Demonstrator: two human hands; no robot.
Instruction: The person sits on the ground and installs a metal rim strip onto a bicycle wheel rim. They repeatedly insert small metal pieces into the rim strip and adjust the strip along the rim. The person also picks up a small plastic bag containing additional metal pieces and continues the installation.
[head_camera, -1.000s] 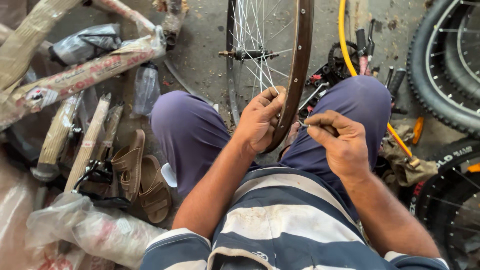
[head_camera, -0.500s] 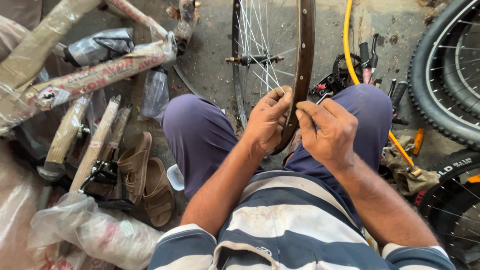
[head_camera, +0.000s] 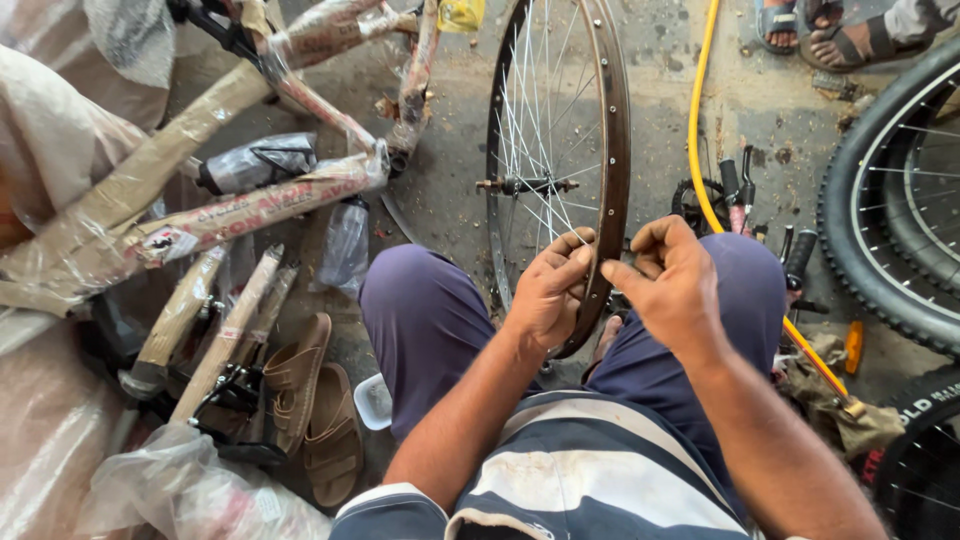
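Gripping the near edge of a bare bicycle wheel rim (head_camera: 608, 150), the left hand (head_camera: 548, 290) has its fingers curled over the brown metal, the thumb on the spoke side. The right hand (head_camera: 672, 280) hovers just beside it on the other side of the rim, fingers pinched together as if on something small, though what they pinch is too small to tell. The rim stands upright between the person's knees, its lower arc tucked between the purple-trousered thighs, its silver spokes (head_camera: 540, 120) running in to a hub and axle (head_camera: 525, 185) near the middle.

To the right of the wheel a yellow hose (head_camera: 697, 120) runs down across the concrete floor (head_camera: 450, 190), past a cluster of black tools (head_camera: 740, 190) and a grimy cloth bag (head_camera: 835, 410). Tyred wheels (head_camera: 880, 220) lean in at the far right edge, and another person's sandalled feet (head_camera: 820, 25) show at the top.

To the left lies a bicycle frame wrapped in cardboard and plastic film (head_camera: 230, 200), with more wrapped parts (head_camera: 200, 320) beneath it. A pair of brown sandals (head_camera: 315, 410) rests beside the person's left knee, with a small white tub (head_camera: 375, 400) touching the trouser leg.
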